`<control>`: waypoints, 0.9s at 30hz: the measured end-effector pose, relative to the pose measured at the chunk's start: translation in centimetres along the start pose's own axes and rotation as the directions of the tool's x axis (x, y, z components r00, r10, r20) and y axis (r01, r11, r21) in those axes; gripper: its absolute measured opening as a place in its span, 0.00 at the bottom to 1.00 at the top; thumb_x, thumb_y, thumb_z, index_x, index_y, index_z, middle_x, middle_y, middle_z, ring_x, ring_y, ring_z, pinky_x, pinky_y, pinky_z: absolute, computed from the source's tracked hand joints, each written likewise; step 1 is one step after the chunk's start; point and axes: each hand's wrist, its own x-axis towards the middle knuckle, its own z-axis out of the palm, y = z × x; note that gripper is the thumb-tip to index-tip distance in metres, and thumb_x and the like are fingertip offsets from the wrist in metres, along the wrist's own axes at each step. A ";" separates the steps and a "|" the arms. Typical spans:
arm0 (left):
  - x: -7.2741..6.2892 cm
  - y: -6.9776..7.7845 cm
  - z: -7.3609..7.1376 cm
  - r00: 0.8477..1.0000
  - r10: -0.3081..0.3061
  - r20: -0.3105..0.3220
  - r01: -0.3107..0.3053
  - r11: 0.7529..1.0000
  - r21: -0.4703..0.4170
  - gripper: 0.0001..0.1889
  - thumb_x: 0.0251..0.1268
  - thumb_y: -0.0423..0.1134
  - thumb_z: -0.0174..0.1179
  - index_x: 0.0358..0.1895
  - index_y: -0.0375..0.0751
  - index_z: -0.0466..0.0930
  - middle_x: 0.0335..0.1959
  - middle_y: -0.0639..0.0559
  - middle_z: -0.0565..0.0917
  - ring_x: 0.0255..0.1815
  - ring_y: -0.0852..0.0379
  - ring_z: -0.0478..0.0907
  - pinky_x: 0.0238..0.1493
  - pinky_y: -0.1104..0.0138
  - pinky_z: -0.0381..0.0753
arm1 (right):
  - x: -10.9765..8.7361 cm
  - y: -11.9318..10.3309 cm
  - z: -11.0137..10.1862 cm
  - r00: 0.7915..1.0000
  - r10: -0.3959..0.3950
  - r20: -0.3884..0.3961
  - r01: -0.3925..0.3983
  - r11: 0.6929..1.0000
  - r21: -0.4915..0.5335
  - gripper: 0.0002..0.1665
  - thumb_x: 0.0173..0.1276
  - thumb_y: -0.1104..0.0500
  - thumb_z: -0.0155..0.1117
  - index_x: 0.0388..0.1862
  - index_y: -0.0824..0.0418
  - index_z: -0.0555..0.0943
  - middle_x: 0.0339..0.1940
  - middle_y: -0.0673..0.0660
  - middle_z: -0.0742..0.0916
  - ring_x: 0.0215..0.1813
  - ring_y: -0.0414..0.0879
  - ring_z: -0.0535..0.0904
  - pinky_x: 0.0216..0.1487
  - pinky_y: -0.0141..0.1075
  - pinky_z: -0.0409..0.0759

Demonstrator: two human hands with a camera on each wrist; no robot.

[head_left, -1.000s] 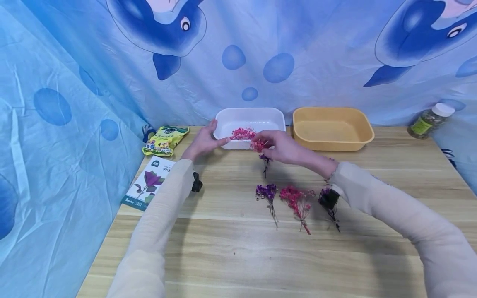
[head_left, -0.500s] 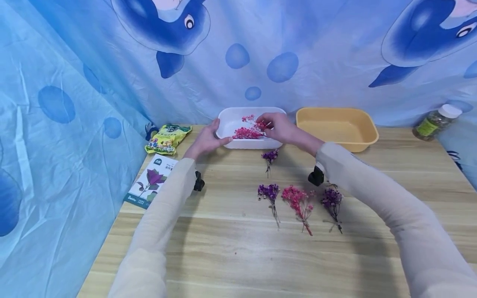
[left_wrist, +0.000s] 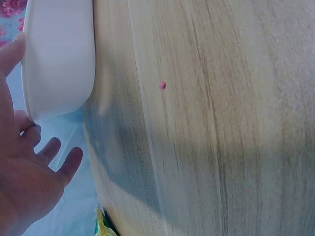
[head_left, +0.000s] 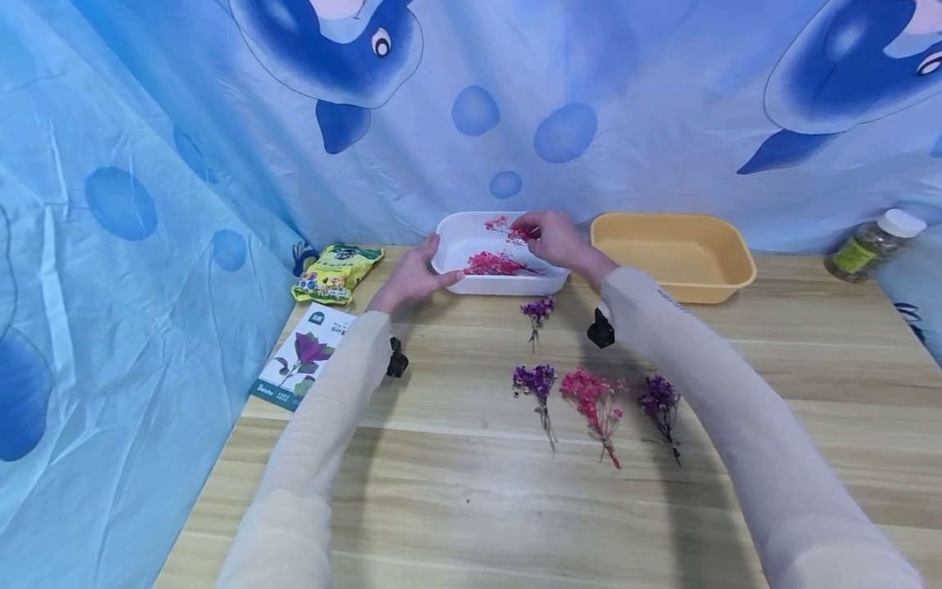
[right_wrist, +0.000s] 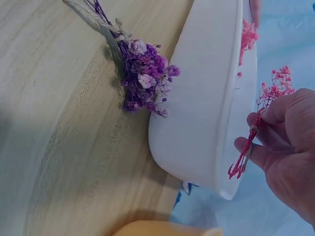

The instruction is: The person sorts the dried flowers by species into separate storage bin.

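Observation:
My right hand [head_left: 552, 236] pinches the tied stems of a small pink dried flower bunch [right_wrist: 256, 123] over the far right part of a white plastic basin [head_left: 508, 285]. In the right wrist view its pink heads point away from the thumb, the stems toward the palm side. Another pink dried flower bunch [head_left: 491, 263] lies inside the basin by the near wall. My left hand [head_left: 414, 278] holds the basin's left corner, thumb on the near rim and index finger at the end; in the left wrist view its other fingers [left_wrist: 71, 164] stand off the wall.
A purple bunch [head_left: 537, 309] lies just before the basin. Nearer are two purple bunches [head_left: 536, 380] [head_left: 660, 401] and a pink one [head_left: 589, 393]. A yellow basin [head_left: 673, 291] stands right, a lidded jar [head_left: 872, 245] beyond. Left lie a yellow packet [head_left: 334, 274] and a flower-printed card [head_left: 305, 352].
My right hand has carried its pink bunch from the basin's near rim to over its far right part. The left hand keeps its hold on the corner. The head view has shifted slightly.

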 end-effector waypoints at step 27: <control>0.1 -0.2 0.1 1.000 0.021 -0.005 -0.021 1.000 0.000 0.56 0.61 0.56 0.69 0.80 0.36 0.42 0.81 0.40 0.46 0.79 0.42 0.46 0.77 0.54 0.45 | -0.1 1.2 0.9 0.999 0.030 -0.014 -0.030 0.999 -0.022 0.28 0.68 0.72 0.57 0.67 0.70 0.74 0.62 0.66 0.81 0.62 0.59 0.78 0.63 0.45 0.77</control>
